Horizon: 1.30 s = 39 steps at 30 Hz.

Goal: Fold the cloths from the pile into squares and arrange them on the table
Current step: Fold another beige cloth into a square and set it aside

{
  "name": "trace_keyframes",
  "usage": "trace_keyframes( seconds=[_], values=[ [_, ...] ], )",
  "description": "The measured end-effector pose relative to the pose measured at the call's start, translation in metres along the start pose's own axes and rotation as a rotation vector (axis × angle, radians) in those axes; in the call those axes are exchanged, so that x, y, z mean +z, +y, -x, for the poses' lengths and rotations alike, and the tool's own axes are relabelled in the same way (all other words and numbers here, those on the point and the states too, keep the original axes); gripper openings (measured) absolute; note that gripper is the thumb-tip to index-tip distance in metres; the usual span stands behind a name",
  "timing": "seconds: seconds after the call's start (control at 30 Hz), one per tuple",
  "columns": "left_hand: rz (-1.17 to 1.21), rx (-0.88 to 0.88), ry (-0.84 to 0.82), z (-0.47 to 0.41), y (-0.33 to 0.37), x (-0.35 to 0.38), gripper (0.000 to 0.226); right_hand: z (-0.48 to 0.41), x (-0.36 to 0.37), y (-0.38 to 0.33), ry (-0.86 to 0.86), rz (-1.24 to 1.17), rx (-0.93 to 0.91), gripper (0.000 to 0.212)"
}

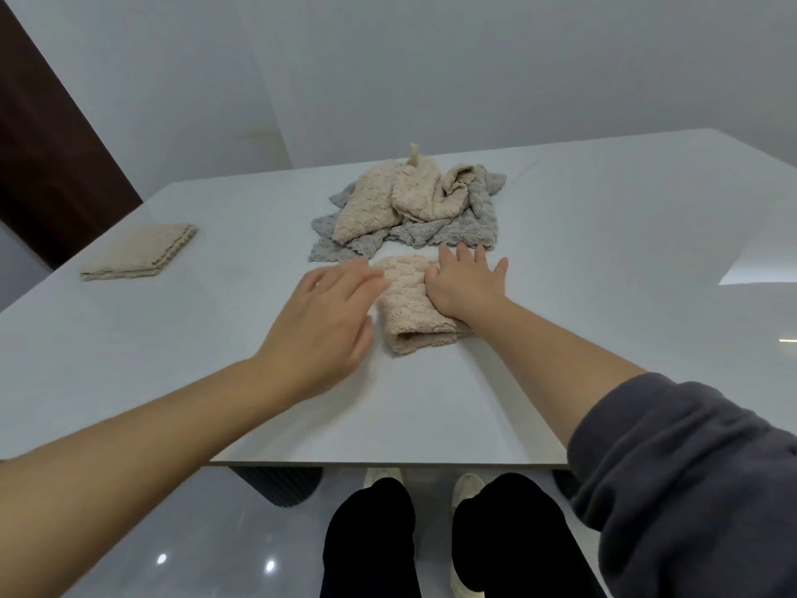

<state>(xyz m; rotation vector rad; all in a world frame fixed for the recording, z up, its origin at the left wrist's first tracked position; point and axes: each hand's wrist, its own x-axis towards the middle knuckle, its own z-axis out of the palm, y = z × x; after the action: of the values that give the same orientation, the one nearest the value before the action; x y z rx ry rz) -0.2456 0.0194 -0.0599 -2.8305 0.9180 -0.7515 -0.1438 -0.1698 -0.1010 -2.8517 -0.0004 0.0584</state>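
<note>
A folded beige cloth (409, 308) lies on the white table (431, 403) in front of me. My right hand (463, 282) presses flat on its right half, fingers spread and straight. My left hand (327, 317) hovers just left of the cloth with straight fingers, its fingertips at the cloth's left edge; it looks blurred. Behind the cloth sits the pile (409, 205) of crumpled beige and grey cloths. One folded beige square (140, 252) lies at the table's left side.
The table's near edge (388, 463) runs just above my legs and shoes. A dark door (47, 144) stands at the left beside the table's far left corner. White walls rise behind the table.
</note>
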Motion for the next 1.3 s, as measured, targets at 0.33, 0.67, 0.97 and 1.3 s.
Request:
trace_keyframes(
  seconds=[0.33, 0.67, 0.97, 1.3],
  values=[
    [0.269, -0.411, -0.332, -0.054, 0.026, 0.042, 0.059, 0.023, -0.024, 0.024, -0.011, 0.011, -0.464, 0.055],
    [0.300, -0.532, -0.448, -0.047, 0.036, 0.066, 0.062, 0.013, -0.009, 0.036, -0.113, 0.114, -0.595, 0.059],
    [0.305, -0.506, -0.442, -0.044, 0.035, 0.069, 0.061, 0.015, -0.009, 0.032, -0.141, 0.164, -0.549, 0.061],
    [0.209, -0.455, -0.518, -0.047, 0.032, 0.063, 0.064, 0.022, -0.012, 0.030, -0.129, 0.223, -0.524, 0.062]
  ],
)
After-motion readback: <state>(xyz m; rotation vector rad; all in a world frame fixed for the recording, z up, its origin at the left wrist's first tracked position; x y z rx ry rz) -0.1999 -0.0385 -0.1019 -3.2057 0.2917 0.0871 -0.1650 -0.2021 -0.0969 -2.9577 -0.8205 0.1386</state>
